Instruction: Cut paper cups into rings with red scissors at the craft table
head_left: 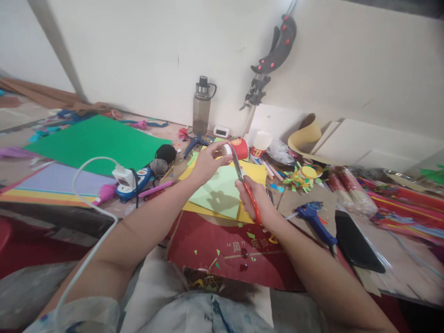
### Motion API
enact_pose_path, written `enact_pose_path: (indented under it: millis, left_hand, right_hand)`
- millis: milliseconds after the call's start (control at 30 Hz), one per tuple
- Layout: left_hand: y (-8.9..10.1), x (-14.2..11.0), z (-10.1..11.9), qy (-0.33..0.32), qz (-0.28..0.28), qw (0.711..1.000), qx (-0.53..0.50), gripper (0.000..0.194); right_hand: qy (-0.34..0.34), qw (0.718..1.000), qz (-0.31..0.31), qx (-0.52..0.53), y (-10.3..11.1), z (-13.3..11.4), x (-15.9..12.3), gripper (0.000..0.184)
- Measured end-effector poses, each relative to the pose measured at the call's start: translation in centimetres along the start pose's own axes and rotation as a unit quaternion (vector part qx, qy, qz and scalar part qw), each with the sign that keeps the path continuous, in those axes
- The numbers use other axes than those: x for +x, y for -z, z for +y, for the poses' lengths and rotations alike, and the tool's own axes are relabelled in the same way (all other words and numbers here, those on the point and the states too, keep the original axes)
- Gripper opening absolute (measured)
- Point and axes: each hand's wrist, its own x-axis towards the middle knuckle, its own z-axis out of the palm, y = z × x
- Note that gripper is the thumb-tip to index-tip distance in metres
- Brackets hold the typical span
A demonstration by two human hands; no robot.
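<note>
My left hand pinches the white end of a red paper cup, which lies on its side in the air above the paper. In my right hand is a pair of scissors with orange-red handles. Their metal blades point up and away from me, overlapping the cup in view; whether they touch it I cannot tell. Beneath both hands lie a light green sheet and a yellow sheet. These rest on a dark red cardboard sheet strewn with small green scraps.
A water bottle stands by the wall, with another paper cup to its right. On the right are a blue glue gun and a black phone. A white cable runs past my left arm from a plugged-in charger. Green sheet lies left.
</note>
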Motion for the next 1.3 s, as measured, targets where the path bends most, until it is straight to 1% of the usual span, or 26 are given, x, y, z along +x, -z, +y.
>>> enact_pose_path:
  millis: [67,133,267,367,467,567,667,767,833,900,967,1033,1100,1200,1300]
  left_hand:
    - [0.0,0.0,0.1,0.0,0.009,1.0,-0.003,0.065]
    - [0.0,0.0,0.1,-0.003,0.015,1.0,-0.001,0.067]
    - [0.3,0.1,-0.1,0.003,-0.005,1.0,-0.022,0.059]
    - [0.4,0.2,-0.5,0.011,-0.016,0.999,-0.044,0.06]
    - [0.3,0.1,-0.7,0.019,-0.02,0.999,-0.04,0.058]
    - [0.1,-0.1,-0.3,0.024,-0.018,0.998,-0.05,0.056]
    - [-0.1,-0.3,0.6,0.044,-0.011,0.993,-0.111,0.055]
    - [-0.3,-0.4,1.4,0.067,-0.006,0.983,-0.169,0.052]
    - [-0.5,-0.4,1.9,0.08,-0.001,0.979,-0.187,0.049]
    - [-0.7,-0.4,2.4,0.101,-0.001,0.976,-0.194,0.047]
    - [-1.0,-0.6,3.0,0.132,-0.008,0.971,-0.198,0.051]
    - [-1.3,-0.8,3.7,0.16,-0.014,0.967,-0.2,0.055]
    - [-1.5,-1.1,4.2,0.177,-0.009,0.964,-0.197,0.058]
    - [-1.6,-1.3,4.5,0.19,-0.003,0.963,-0.188,0.06]
    - [-1.7,-1.3,4.5,0.202,-0.003,0.962,-0.183,0.059]
  right_hand:
    - [-0.014,1.0,-0.012,0.01,-0.1,0.1,0.0,0.042]
    - [-0.022,0.999,-0.016,0.019,-0.1,0.3,0.1,0.04]
    - [-0.005,0.999,-0.034,0.02,0.1,0.2,0.1,0.038]
    - [0.016,0.998,-0.052,0.027,0.5,-0.1,0.1,0.038]
    - [0.024,0.997,-0.068,0.035,0.7,-0.1,0.2,0.042]
    - [0.013,0.997,-0.056,0.042,0.7,0.0,0.4,0.047]
    - [0.0,0.999,-0.03,0.036,0.8,-0.1,0.6,0.05]
    - [-0.007,1.0,-0.014,0.021,1.2,-0.5,0.7,0.049]
    - [0.009,1.0,0.005,0.0,1.5,-0.6,0.7,0.046]
    - [0.042,0.998,0.033,-0.045,1.9,-0.6,0.8,0.042]
    - [0.081,0.99,0.064,-0.101,2.1,-0.4,1.0,0.042]
    - [0.109,0.98,0.083,-0.147,2.3,0.0,1.2,0.047]
    - [0.12,0.971,0.09,-0.185,2.4,0.5,1.4,0.053]
    - [0.12,0.961,0.088,-0.233,2.5,0.9,1.7,0.059]
    - [0.118,0.954,0.082,-0.262,2.4,1.0,1.7,0.056]
